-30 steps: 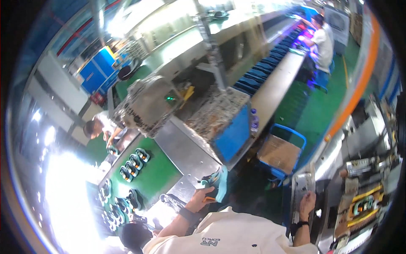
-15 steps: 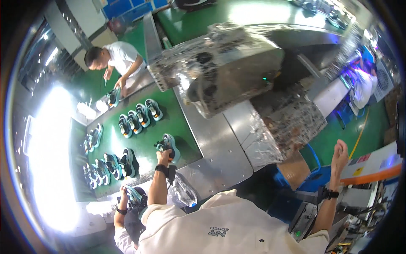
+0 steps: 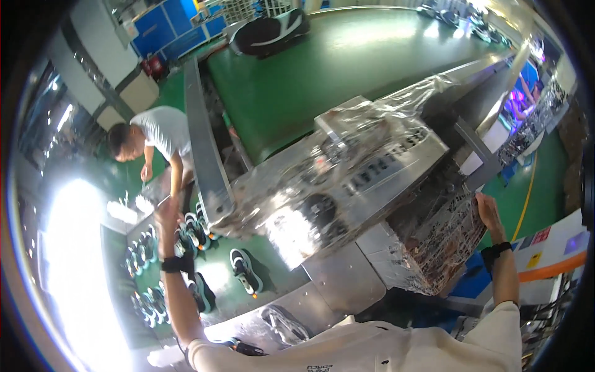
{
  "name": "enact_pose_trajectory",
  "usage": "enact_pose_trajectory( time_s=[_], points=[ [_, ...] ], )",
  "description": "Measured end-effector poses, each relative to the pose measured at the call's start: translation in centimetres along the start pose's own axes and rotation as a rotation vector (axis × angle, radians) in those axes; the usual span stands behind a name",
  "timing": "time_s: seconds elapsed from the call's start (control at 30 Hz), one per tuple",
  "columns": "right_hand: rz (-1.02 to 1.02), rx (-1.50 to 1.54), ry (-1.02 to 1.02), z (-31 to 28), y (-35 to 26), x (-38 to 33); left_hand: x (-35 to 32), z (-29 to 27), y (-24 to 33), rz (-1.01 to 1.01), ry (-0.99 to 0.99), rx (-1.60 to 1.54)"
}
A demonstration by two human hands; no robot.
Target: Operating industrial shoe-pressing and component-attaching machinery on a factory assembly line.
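Note:
My left hand (image 3: 166,214) is stretched out over the green belt (image 3: 273,282), blurred, with a black band on its wrist. It hovers by a row of dark shoes with white soles (image 3: 195,228), close to the end of a grey metal rail (image 3: 201,155). I cannot tell whether it holds anything. More shoes lie nearby, one (image 3: 245,271) alone and another (image 3: 201,292) beside my forearm. My right hand (image 3: 488,214), also with a black wristband, rests with fingers apart on the film-wrapped side of a big metal machine (image 3: 347,173).
A person in a white shirt (image 3: 158,130) bends over the belt's far left end. Several more shoes (image 3: 139,248) lie in rows there under strong glare. A wide green conveyor (image 3: 347,62) runs behind the machine. A steel plate (image 3: 344,282) and a clear bag (image 3: 285,322) lie in front of me.
The view has swung closer to the machine. My left hand has left the shoe it touched and reached farther along the belt. My right hand has come onto the machine's wrapped side.

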State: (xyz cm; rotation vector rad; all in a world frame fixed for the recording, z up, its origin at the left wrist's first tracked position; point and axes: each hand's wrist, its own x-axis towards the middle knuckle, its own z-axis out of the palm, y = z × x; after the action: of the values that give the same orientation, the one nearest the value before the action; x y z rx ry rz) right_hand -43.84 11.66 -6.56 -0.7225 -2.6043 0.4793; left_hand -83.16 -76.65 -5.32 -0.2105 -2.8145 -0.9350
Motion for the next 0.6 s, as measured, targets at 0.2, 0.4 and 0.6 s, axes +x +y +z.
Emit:
enact_pose_trajectory(
  time_s=[0.2, 0.4, 0.6],
  points=[
    [0.178, -0.132, -0.032, -2.0, -6.2, 0.0, 12.1, -9.8, 35.7, 0.262, -0.053, -0.123],
    [0.117, 0.000, 0.119, -1.5, -6.8, 0.1, 24.3, -3.1, 44.6, 0.255, -0.237, 0.327],
    [0.199, 0.144, 0.096, -2.3, -6.8, -0.2, 21.9, 0.9, 49.0, 0.125, -0.250, 0.220]
  ],
)
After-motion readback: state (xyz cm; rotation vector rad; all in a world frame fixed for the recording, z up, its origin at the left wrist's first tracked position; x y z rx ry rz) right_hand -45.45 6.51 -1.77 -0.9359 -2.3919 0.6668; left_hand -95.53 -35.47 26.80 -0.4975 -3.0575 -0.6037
